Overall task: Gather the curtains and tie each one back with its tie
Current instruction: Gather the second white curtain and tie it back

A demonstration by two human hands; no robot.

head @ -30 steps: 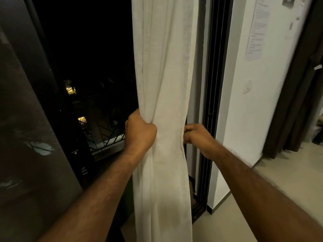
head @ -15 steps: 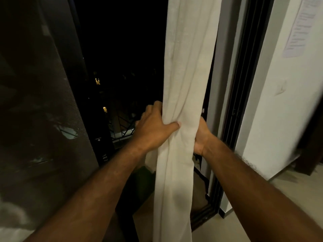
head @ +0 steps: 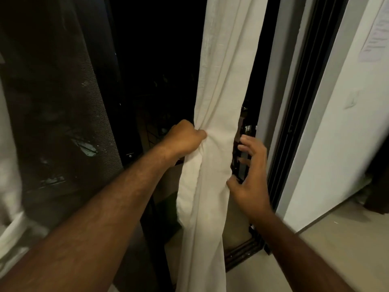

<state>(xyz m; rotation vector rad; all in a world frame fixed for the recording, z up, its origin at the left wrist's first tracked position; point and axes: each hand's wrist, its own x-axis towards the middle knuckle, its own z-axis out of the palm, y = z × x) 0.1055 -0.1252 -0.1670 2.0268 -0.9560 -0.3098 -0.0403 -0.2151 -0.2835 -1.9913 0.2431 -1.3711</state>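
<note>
A white curtain (head: 219,85) hangs bunched into a narrow column in front of a dark open doorway. My left hand (head: 185,139) is clenched on the curtain's left edge at about waist height and pinches the folds together. My right hand (head: 250,175) is just right of the curtain with its fingers spread; the thumb touches the fabric's right edge and the hand holds nothing. No tie is visible.
A dark mesh screen panel (head: 54,106) stands at the left, with pale fabric (head: 10,207) at the far left edge. The black sliding door frame (head: 294,114) and a white wall (head: 341,127) with a paper notice (head: 376,36) are at the right. Beige floor (head: 336,245) lies below.
My right hand has let go of the curtain's back side and now hovers open beside it. My left hand has closed tighter on the gathered fabric. The view moved closer.
</note>
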